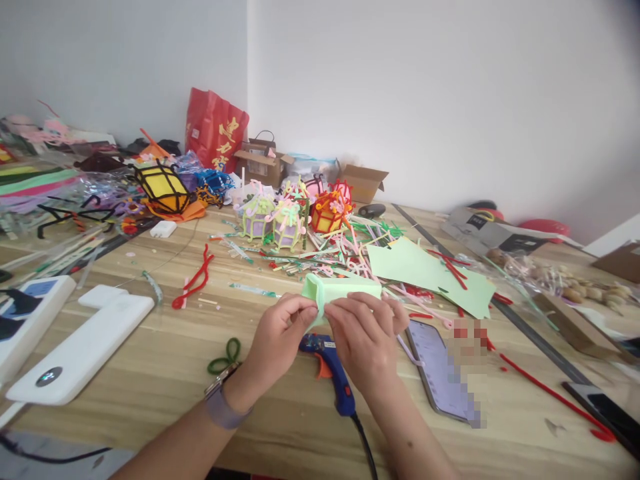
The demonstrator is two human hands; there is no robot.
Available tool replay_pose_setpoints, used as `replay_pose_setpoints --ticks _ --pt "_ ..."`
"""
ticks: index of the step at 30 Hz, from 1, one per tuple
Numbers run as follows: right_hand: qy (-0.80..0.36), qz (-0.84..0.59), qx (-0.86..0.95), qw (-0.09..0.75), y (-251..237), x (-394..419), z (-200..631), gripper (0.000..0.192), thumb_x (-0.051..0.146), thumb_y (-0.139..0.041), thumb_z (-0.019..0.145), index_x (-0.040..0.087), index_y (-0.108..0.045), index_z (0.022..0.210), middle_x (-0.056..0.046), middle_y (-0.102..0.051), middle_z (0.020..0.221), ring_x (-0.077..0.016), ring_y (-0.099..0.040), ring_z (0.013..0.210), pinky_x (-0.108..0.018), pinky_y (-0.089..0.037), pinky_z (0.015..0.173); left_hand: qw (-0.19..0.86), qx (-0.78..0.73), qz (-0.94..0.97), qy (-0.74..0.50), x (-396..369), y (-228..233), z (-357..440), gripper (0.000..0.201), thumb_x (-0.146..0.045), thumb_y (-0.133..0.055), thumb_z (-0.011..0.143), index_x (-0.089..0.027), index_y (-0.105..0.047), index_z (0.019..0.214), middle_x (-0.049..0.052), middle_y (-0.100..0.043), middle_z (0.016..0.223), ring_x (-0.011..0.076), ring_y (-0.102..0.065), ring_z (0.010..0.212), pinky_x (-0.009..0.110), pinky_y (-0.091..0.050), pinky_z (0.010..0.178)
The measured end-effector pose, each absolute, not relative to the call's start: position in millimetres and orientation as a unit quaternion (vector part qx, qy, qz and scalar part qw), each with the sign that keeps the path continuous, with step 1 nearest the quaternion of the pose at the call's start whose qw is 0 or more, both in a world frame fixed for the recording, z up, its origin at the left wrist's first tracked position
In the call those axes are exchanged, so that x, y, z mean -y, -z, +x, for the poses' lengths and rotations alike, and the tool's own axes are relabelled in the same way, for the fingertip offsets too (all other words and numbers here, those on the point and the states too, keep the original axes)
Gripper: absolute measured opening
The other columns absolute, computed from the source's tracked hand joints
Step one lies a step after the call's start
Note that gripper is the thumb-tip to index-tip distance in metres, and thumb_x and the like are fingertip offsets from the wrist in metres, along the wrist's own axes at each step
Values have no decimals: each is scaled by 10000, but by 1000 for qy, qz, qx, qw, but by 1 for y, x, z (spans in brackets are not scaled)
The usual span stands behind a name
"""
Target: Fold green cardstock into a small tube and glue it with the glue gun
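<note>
Green paper tube [347,287]: held up over the wooden table [175,373], mid-view, between both hands. Long axis roughly left to right; open end facing left, right end showing just above the right knuckles. Along the open end, a pale green strip [321,293].

Left hand [277,333]: thumb and forefinger pinched narrow on the open end; nearer of the two to the opening. Right hand [365,337]: fingers bunched on the near side, tips at the strip, closed on the paper; exact grip partly hidden. Fingertips of both hands just beside each other, meeting point at the tube's left end.

Below, between the wrists: blue glue gun [340,383], cord trailing toward the near edge. By the left wrist: dark green loop [225,360]. Right of the right hand: phone [437,373]. Beyond: green paper sheet [425,270], loose scraps, small lanterns [257,217]. Far left: white power bank [83,353]. At the back: red bag [215,130].
</note>
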State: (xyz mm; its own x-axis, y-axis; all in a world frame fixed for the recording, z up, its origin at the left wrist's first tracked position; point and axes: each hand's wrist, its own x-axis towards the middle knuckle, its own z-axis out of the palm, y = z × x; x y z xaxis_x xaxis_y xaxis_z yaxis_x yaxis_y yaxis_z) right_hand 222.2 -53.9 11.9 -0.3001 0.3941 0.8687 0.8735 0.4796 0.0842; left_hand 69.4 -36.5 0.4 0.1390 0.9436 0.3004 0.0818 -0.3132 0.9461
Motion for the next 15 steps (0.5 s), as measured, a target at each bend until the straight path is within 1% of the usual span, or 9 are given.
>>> replay_pose_setpoints --ticks 4,9,15 --pt "285 -417 755 418 -11 53 224 158 134 -573 897 276 -641 907 21 -725 830 -188 -615 915 -407 -281 956 388 -404 647 -518 38 -1 71 216 -330 -536 874 -204 -685 781 22 -651 785 181 -588 774 276 -442 726" --pt "273 -410 758 427 -12 52 224 99 153 -592 893 247 -620 903 -4 -727 837 -202 -607 902 -412 -315 925 299 -393 689 -531 39 -1 69 190 -271 -535 884 -208 -698 811 29 -663 778 178 -588 793 276 -442 734" --pt "287 -407 753 431 -15 54 223 82 179 -601 890 260 -612 889 12 -718 819 -196 -612 887 -414 -306 922 201 -388 709 -554 41 -2 66 98 -188 -600 832 -216 -689 804 16 -671 750 163 -594 748 267 -450 698"
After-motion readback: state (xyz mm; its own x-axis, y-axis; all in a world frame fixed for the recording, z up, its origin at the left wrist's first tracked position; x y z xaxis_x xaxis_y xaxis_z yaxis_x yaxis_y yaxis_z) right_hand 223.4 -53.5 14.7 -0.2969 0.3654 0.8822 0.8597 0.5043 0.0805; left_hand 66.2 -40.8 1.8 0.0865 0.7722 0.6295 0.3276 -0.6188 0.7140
